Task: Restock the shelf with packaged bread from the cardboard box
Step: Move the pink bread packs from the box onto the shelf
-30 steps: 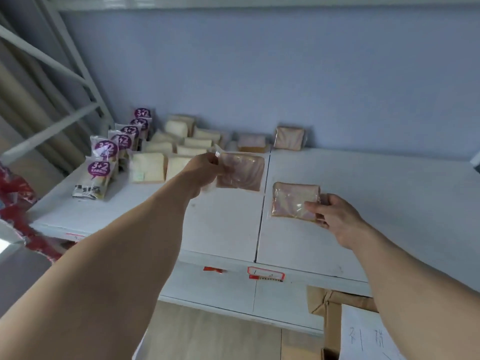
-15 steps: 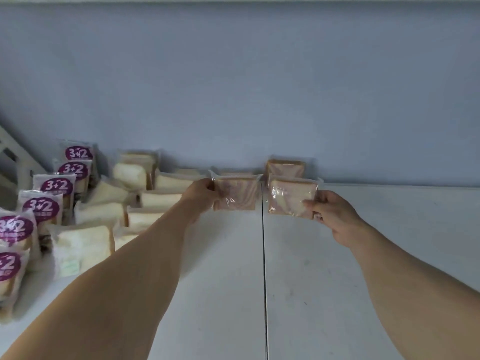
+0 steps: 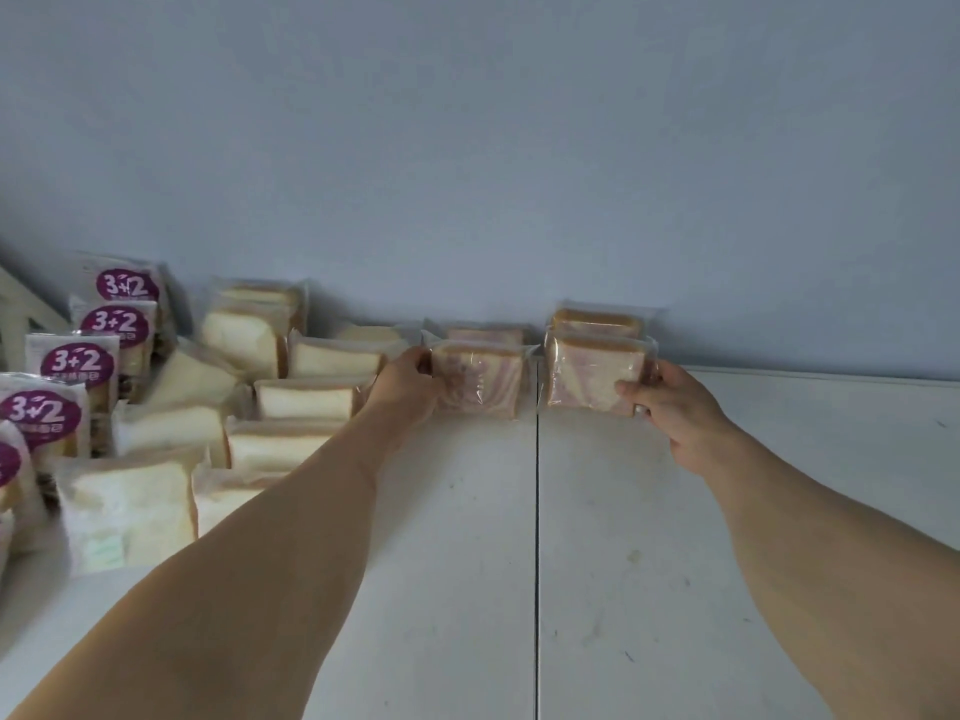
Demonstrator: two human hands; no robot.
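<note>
Both hands well apart, each clamped on one pack: left hand (image 3: 410,381) grips the left marbled bread pack (image 3: 478,379) by its side edge, right hand (image 3: 670,402) pinches the right marbled bread pack (image 3: 597,376) at its corner. Both stand upright at the back of the shelf (image 3: 623,563), each in front of a matching pack against the wall (image 3: 467,148), likely extending two face-out rows beside the white bread packs (image 3: 306,400). Cardboard box not in view

Four pink-swirled bread packs (image 3: 480,379), six purple "3+2" packs (image 3: 78,362), about ten white bread packs (image 3: 304,400), two hands (image 3: 410,387).
</note>
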